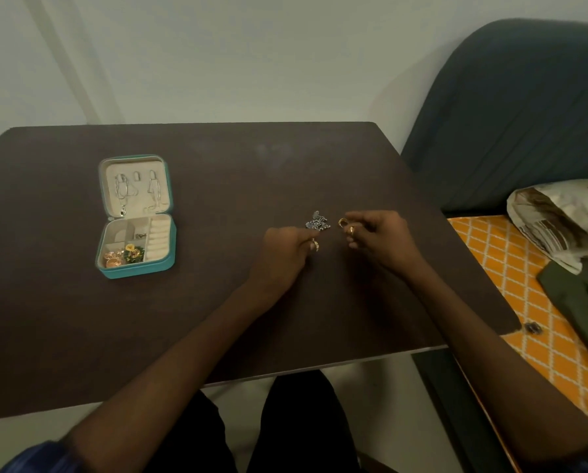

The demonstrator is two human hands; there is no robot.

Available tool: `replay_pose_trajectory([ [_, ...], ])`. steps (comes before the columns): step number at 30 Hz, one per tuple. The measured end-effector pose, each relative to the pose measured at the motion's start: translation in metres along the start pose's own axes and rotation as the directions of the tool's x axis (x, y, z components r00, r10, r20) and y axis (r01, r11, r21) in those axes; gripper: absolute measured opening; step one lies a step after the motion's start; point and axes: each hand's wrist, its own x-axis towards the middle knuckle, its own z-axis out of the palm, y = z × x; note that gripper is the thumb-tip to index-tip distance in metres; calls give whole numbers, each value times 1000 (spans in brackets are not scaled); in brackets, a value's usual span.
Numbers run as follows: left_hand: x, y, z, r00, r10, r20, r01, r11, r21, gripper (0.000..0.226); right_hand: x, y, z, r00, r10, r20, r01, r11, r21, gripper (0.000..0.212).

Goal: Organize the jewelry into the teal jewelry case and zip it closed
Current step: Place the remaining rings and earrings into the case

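The teal jewelry case (136, 270) lies open on the left of the dark table (217, 172). Thin chains hang in its lid (135, 186), and gold and green pieces fill its front compartment. Between my hands, on the table, lies a small silver and dark butterfly-shaped pile of jewelry (317, 221). My left hand (285, 247) is curled with a gold ring (315, 245) at its fingertips. A gold ring (343, 222) is pinched in the fingers of my right hand (378, 238), and a second gold ring (351, 230) sits just below it in the same fingers.
A dark blue-grey chair (511, 114) stands to the right of the table. An orange patterned cloth (531, 302) carries a plastic bag (558, 220), a dark green garment (582, 308) and a small dark object (532, 327). A pale wall is behind.
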Motion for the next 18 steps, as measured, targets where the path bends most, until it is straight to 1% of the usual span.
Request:
replay_pose_trajectory([
  [2, 0, -2, -8, 999, -45, -7, 44, 998, -53, 23, -2, -9, 4, 1000, 8, -1, -8, 997, 75, 13],
  [4, -1, -5, -16, 994, -99, -50, 94, 991, -96, 15, -5, -20, 9, 1000, -6, 10, 5, 995, 101, 14],
  [7, -4, -10, -28, 982, -166, -96, 153, 980, -125, 22, -10, -36, 23, 997, -72, 15, 70, 996, 63, 14],
  [11, -14, -17, -48, 967, -253, 1, 250, 952, -177, 29, -13, -54, 53, 986, -150, 68, 148, 988, 36, 14],
  [13, -20, -22, -61, 967, -252, 16, 252, 959, -128, 25, -12, -63, 69, 976, -193, 100, 192, 981, 20, 13],
  [15, -26, -29, -74, 968, -250, 21, 251, 967, -46, 19, -9, -72, 84, 968, -221, 123, 225, 974, -24, 19],
  [18, -32, -42, -86, 967, -255, 29, 254, 967, 28, 22, -5, -82, 101, 957, -233, 175, 254, 961, -109, 25],
])
